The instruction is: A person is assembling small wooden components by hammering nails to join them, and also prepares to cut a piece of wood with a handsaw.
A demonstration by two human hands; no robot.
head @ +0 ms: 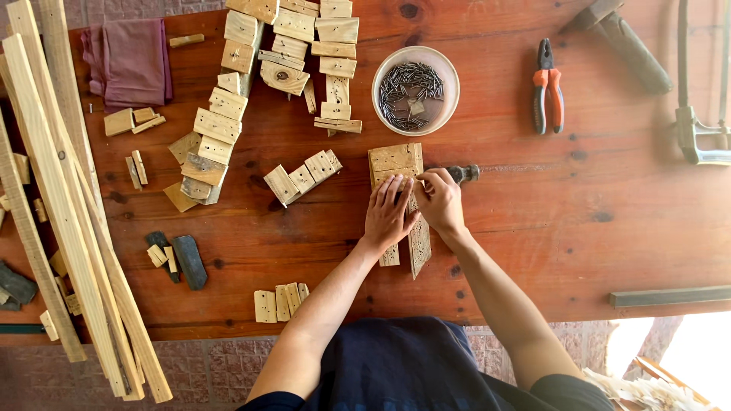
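At the center of a red wooden table (533, 228), the left hand (387, 217) presses flat, fingers spread, on a stack of wooden strips (397, 164); the right hand (439, 199) pinches its edge. Beside them: 1 hammer (463, 173), 1 bowl of nails (415, 90), 1 pair of orange pliers (547, 87), scattered wood blocks (301, 179).

Even, warm daylight over the table (533, 228); shadows soft and short. Overexposed glare at lower right corner (detail washed out). Centre sharp; slight softness and bending toward the edges.
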